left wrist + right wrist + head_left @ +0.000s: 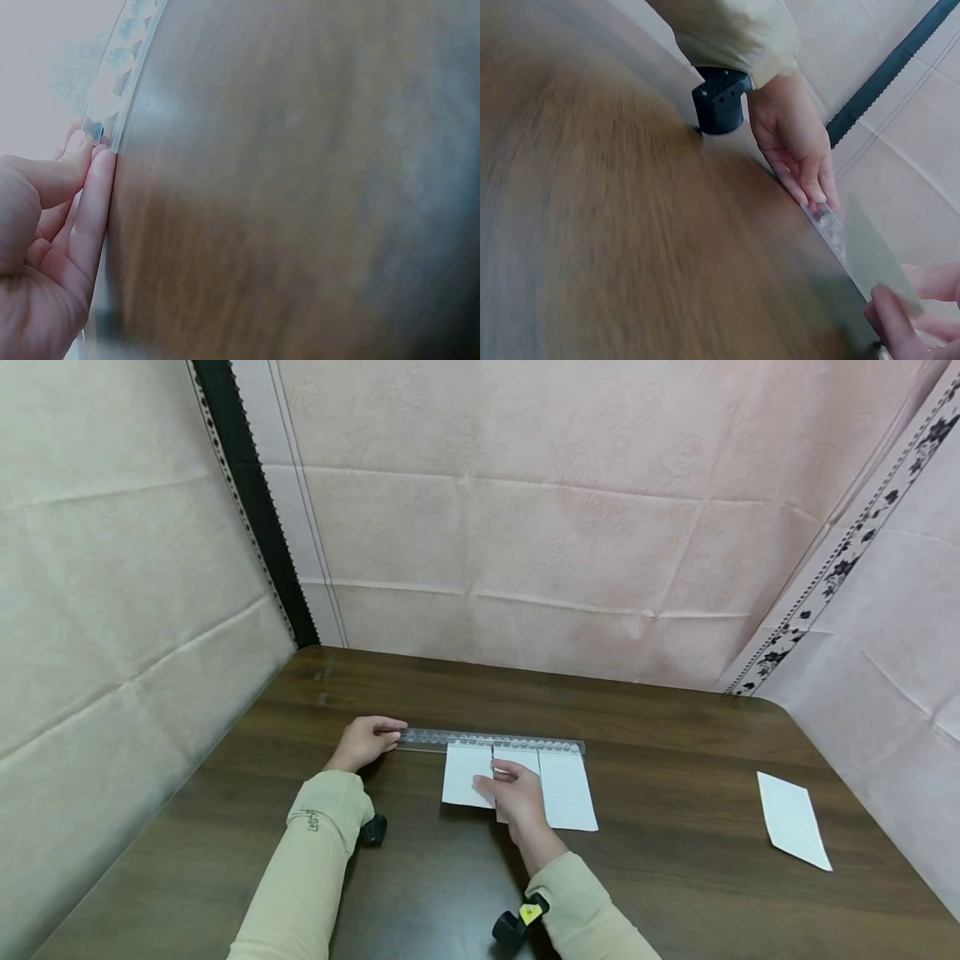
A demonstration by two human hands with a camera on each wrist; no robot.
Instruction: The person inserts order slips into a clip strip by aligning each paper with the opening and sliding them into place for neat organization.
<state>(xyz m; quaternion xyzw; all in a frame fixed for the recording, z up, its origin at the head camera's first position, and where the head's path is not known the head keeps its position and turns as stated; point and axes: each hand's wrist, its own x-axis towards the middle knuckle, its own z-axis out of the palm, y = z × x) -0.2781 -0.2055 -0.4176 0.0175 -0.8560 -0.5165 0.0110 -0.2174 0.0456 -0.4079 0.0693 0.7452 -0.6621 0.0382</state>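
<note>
My left hand (365, 742) rests on the dark brown wooden bench (675, 860), its straight fingers (96, 187) lying together and pressing the left end of the long clear plastic ruler (491, 742). That ruler lies flat across the top edge of the white lined paper sheets (562, 789) in the middle of the bench. My right hand (517, 793) lies on the paper just below the ruler, fingers curled round a thin dark pen (492, 755). A separate white paper slip (792, 819) lies well apart, to the right
</note>
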